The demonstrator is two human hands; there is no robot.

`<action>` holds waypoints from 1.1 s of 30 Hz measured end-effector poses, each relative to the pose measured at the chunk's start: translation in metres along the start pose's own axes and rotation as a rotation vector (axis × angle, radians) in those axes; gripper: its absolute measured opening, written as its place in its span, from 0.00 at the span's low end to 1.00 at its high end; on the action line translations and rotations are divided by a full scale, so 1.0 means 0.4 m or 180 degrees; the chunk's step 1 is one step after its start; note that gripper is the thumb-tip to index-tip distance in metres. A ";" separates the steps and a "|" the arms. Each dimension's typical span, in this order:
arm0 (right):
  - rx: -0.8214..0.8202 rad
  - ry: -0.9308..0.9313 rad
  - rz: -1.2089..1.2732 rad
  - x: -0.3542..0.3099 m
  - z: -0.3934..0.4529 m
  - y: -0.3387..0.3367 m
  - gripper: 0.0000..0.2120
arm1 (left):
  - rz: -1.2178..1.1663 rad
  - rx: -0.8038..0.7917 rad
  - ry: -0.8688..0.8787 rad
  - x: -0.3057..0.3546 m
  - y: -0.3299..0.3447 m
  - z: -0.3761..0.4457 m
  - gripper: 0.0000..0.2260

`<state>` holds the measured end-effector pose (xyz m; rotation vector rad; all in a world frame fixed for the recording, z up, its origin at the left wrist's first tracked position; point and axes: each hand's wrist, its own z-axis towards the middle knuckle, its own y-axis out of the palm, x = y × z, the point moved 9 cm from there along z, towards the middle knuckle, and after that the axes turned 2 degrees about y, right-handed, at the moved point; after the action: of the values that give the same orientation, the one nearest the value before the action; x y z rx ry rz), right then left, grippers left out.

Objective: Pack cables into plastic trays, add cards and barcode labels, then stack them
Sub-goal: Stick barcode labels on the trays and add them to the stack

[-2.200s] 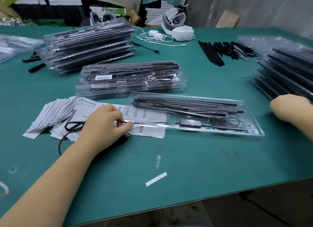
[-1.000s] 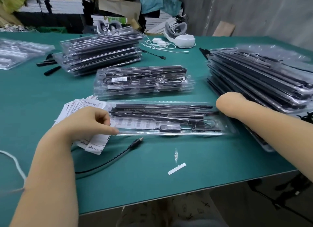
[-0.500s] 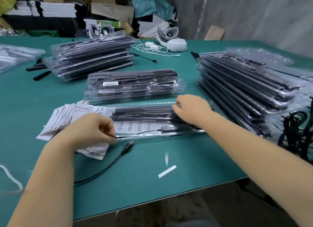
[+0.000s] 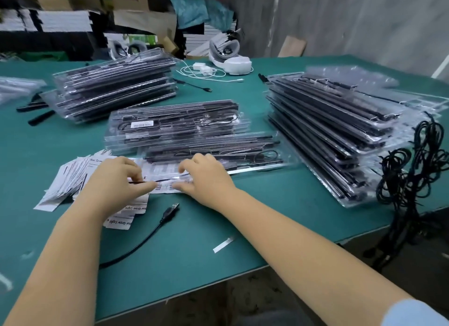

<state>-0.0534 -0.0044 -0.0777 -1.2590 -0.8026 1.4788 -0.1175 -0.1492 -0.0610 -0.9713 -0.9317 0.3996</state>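
On a green table [image 4: 194,240], the left hand [image 4: 114,182] pinches a thin black cable [image 4: 160,179] over a white barcode label sheet [image 4: 167,187]. The right hand [image 4: 204,177], fingers curled, presses the sheet beside a clear plastic tray of black rods [image 4: 243,153].

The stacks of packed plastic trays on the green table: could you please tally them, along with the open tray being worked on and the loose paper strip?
Stacks of packed trays: 3, back left, middle, right
Open tray under the hands: 1
Loose white paper strip: 1
Total: 5
A blurred pile at the far left edge is not counted.
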 end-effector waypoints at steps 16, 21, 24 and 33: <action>0.0718 0.0230 -0.0071 0.010 0.026 -0.014 0.16 | -0.1187 0.0806 0.0203 0.062 -0.027 -0.021 0.11; 0.0499 0.0013 0.0953 0.014 -0.007 -0.031 0.08 | -0.1687 0.0291 0.0076 0.077 0.005 -0.018 0.09; 0.0241 0.0092 0.1186 0.051 -0.021 -0.040 0.12 | -0.2140 -0.0070 -0.0015 0.091 0.033 -0.022 0.10; 0.0203 0.0596 0.2238 0.131 -0.022 -0.068 0.19 | -0.2352 -0.0650 0.0518 0.165 0.088 -0.038 0.08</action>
<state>-0.0358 0.0525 -0.0708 -1.6981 -0.1759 1.8679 -0.0644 -0.0946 -0.0618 -0.7597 -1.1198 -0.3984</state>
